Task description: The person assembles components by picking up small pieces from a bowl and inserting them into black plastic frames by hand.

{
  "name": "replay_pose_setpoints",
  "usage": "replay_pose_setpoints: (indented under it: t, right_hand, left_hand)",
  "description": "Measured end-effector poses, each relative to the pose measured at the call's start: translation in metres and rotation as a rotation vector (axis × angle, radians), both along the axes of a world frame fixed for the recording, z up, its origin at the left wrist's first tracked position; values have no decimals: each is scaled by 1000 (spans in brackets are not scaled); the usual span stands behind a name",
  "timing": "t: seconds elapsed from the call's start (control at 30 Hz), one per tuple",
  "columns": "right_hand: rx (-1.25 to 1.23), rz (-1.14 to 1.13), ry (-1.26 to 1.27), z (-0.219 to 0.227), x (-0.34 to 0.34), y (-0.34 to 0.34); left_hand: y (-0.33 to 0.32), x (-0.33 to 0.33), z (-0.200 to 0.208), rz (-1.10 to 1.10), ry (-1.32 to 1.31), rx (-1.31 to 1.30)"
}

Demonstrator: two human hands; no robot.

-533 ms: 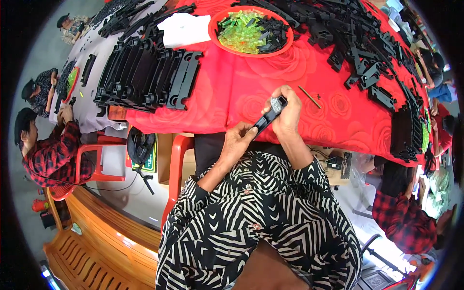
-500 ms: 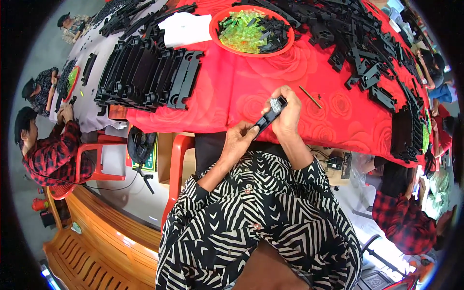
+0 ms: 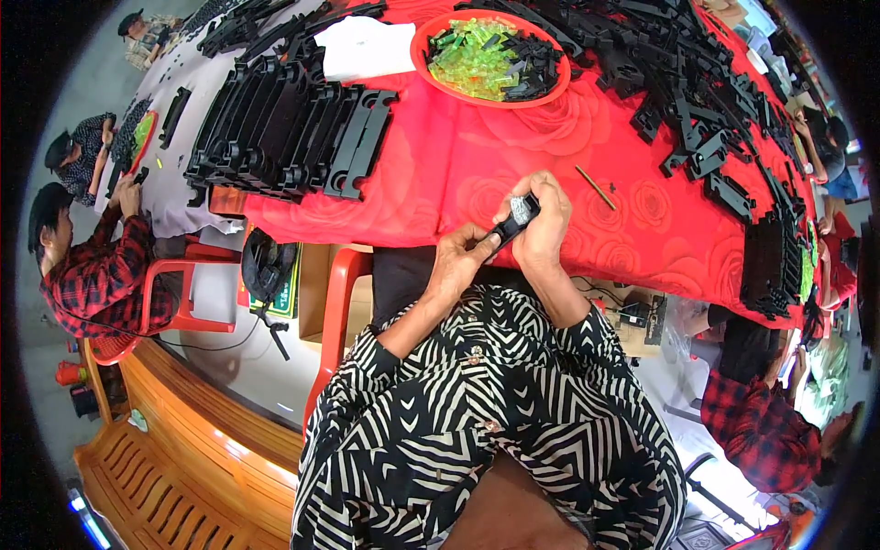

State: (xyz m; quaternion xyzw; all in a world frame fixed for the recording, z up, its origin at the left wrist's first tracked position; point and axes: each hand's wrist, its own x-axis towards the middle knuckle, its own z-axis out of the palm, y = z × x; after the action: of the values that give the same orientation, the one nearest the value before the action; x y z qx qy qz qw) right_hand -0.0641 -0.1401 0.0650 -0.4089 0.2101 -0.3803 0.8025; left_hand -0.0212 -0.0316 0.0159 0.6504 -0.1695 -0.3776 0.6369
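Note:
Both of my hands hold one narrow black plastic part above the near edge of the red table. My left hand grips its lower end, thumb on top. The fingers of my right hand are wrapped round the upper end. A clear, silvery-looking piece shows at that upper end; what it is I cannot make out. On the cloth to the right of my right hand lies a thin brass-coloured rod. Beyond my hands stands a red-rimmed bowl of yellow-green clear pieces and small black pieces.
A row of black plastic frames stands at the left, by a white sheet. Loose black parts are heaped along the right, with a black stack at the corner. People sit at both sides. A wooden bench is at lower left.
The black part has turned a little in my hands, and its silvery piece now faces up more. The view has shifted slightly, so the table's things appear farther right.

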Motion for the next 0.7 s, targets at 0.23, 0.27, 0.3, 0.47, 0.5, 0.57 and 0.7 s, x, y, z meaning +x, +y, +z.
replay_pose_setpoints:
  t: [0.23, 0.27, 0.3, 0.47, 0.5, 0.57, 0.7]
  right_hand:
    - [-63, -43, -29, 4, 1, 7]
    - [-34, -46, -45, 3, 2, 8]
    - [-35, -56, -50, 3, 1, 8]
    - [-52, -19, -54, 1, 0, 12]
    - [-84, -11, -59, 2, 0, 13]
    - [-71, -42, -93, 3, 2, 14]
    - [-136, -20, -34, 2, -3, 15]
  left_hand:
    - [-1, 2, -9, -26, 53, -67]
    - [-1, 3, -12, -32, 48, -66]
    - [-1, 3, -11, -29, 44, -50]
    - [-2, 0, -5, 1, 80, -88]
    - [-2, 1, -7, -4, 75, -89]
    - [-2, 3, -11, -13, 64, -85]
    - [-3, 2, -3, -11, 110, -106]
